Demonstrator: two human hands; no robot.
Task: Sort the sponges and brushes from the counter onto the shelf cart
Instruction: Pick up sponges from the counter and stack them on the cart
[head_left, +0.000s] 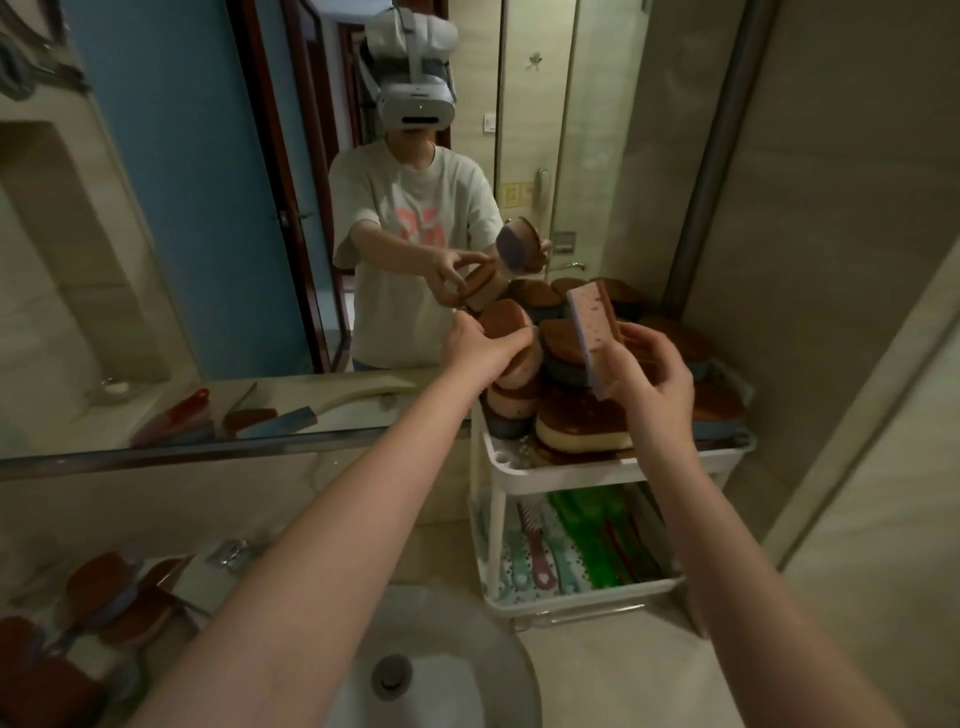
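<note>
Reaching over the sink (447, 660), I have both arms stretched toward the shelf cart (582, 470) at the right. My left grip (480, 345) is curled round a round brown-topped sponge (506, 319), which sits at the top of a stack on the cart's upper tier; my fingers pinch its near edge. My right grip (652, 387) is closed on the lower end of a pink rectangular sponge (592, 332), held tilted on end above the pile.

The upper tier is heaped with other sponges (576, 421), brown tops over pink, cream and blue bases, several stacked on one another. On the lower tier lie long-handled brushes (597, 540), green, red and pale, side by side on a dotted liner.

More brown-topped sponges (114, 597) lie on the desk (613, 686) at the far left of the sink, blurred at the frame's edge. The mirror (208, 234) ahead reflects both of my grips and the two sponges they hold.
</note>
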